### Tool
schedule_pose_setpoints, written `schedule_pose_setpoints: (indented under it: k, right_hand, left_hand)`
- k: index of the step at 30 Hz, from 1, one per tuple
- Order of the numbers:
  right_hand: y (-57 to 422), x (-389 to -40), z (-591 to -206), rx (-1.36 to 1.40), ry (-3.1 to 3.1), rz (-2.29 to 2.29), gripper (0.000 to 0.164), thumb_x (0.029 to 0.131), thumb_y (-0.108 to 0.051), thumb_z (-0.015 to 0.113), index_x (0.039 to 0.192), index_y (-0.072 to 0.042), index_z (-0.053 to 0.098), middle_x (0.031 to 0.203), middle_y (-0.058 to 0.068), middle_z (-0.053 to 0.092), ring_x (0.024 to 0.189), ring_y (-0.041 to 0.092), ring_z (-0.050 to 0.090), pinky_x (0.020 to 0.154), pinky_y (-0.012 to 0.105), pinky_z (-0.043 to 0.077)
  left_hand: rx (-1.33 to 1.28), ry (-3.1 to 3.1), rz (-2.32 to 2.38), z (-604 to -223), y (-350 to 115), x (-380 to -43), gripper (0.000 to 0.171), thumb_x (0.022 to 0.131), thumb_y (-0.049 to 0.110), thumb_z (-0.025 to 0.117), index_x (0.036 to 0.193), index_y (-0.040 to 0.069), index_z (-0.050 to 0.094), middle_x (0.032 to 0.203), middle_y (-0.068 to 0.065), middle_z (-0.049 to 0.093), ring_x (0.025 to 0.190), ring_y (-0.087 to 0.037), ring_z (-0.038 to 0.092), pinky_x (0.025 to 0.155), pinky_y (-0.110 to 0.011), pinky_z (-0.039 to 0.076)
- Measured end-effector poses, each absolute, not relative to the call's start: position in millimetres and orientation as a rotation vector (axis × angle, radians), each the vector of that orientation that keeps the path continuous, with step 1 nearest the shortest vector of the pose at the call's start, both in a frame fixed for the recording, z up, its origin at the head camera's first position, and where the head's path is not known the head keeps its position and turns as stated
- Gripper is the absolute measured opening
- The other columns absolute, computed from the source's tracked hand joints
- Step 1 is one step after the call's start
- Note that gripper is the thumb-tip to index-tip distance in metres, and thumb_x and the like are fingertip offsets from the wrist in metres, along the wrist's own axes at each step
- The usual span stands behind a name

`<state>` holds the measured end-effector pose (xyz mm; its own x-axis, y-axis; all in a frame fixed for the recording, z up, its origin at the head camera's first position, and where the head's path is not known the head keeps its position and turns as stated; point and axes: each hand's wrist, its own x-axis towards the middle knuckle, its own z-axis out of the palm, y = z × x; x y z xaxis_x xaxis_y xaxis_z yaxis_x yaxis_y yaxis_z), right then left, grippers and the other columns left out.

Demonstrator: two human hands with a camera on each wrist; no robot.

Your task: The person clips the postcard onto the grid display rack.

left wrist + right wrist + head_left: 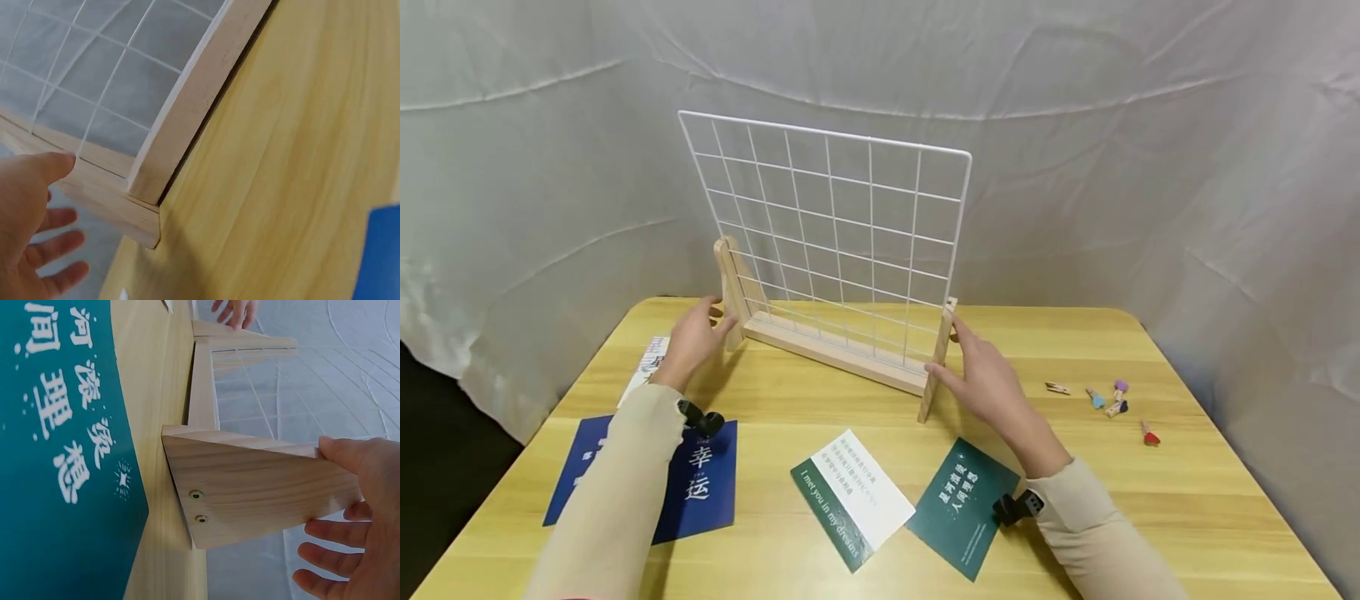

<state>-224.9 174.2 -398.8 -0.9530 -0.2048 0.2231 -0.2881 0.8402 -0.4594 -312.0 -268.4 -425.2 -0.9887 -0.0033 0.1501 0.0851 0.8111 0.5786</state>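
A white wire grid [850, 225] stands upright in a wooden base [835, 358] with a panel at each end. My left hand [696, 337] loosely holds the left end panel [112, 206], its thumb on the edge and the other fingers spread outside. The right end panel [250, 481], with two bolts, sits between the thumb and index finger of my right hand [988, 375]; the other fingers fan out loosely in the right wrist view. In front lie a green-and-white card [850, 500], a dark green card [966, 508] and blue cards [700, 492].
Several small clothespins with coloured heads, one a red heart [1150, 435], lie at the right of the wooden table [1210, 517]. A white printed card [647, 362] is partly hidden behind my left wrist. A pale curtain [1075, 125] hangs behind the table.
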Motion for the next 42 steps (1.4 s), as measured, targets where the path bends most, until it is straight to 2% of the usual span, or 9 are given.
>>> schedule_pose_setpoints:
  k: [5,9,13,18,31,42]
  right_hand:
    - [170,-225,-405,0.379,-2.836,0.788,0.086,0.091,-0.045,0.067,0.154,-0.007,0.023,0.141,0.018,0.050,0.124,0.042,0.048,0.101,0.058,0.041]
    - [170,-222,-406,0.350,-2.856,0.804,0.085,0.091,-0.045,0.067,0.153,-0.004,0.026,0.141,0.019,0.050,0.127,0.041,0.047,0.102,0.057,0.040]
    - [172,-218,-404,0.318,-2.863,0.804,0.084,0.092,-0.040,0.067,0.152,-0.001,0.025,0.143,0.020,0.047,0.129,0.042,0.044,0.104,0.058,0.038]
    - [178,-218,-402,0.294,-2.886,0.815,0.082,0.093,-0.037,0.065,0.152,0.001,0.023,0.143,0.022,0.046,0.129,0.043,0.045,0.102,0.058,0.040]
    - [194,-223,-401,0.248,-2.926,0.828,0.081,0.094,-0.038,0.061,0.154,-0.003,0.019,0.142,0.020,0.047,0.120,0.040,0.053,0.092,0.056,0.048]
    - [210,-223,-397,0.239,-2.959,0.844,0.079,0.095,-0.035,0.058,0.155,-0.005,0.015,0.134,0.021,0.055,0.112,0.040,0.058,0.079,0.052,0.054]
  left_hand:
    - [-0.061,-2.805,-1.023,-440,-270,-317,0.043,0.105,0.029,0.046,0.131,-0.005,0.050,0.127,-0.028,0.056,0.117,-0.043,0.053,0.099,-0.055,0.042]
    - [-0.036,-2.790,-1.021,-445,-270,-312,0.037,0.105,0.027,0.046,0.125,-0.003,0.054,0.124,-0.026,0.058,0.114,-0.042,0.054,0.100,-0.055,0.041]
    - [-0.072,-2.793,-0.996,-444,-267,-308,0.033,0.105,0.025,0.047,0.121,-0.002,0.056,0.121,-0.025,0.060,0.109,-0.041,0.057,0.095,-0.054,0.045]
    - [-0.103,-2.785,-0.986,-444,-263,-305,0.031,0.104,0.023,0.050,0.119,-0.003,0.057,0.120,-0.025,0.062,0.108,-0.041,0.060,0.091,-0.052,0.049]
    - [-0.104,-2.781,-1.005,-445,-251,-293,0.027,0.103,0.022,0.051,0.117,0.000,0.057,0.119,-0.024,0.063,0.106,-0.041,0.061,0.091,-0.054,0.049]
    - [-0.107,-2.826,-0.958,-439,-240,-276,0.028,0.103,0.024,0.052,0.116,-0.001,0.057,0.118,-0.023,0.063,0.104,-0.039,0.062,0.090,-0.054,0.049]
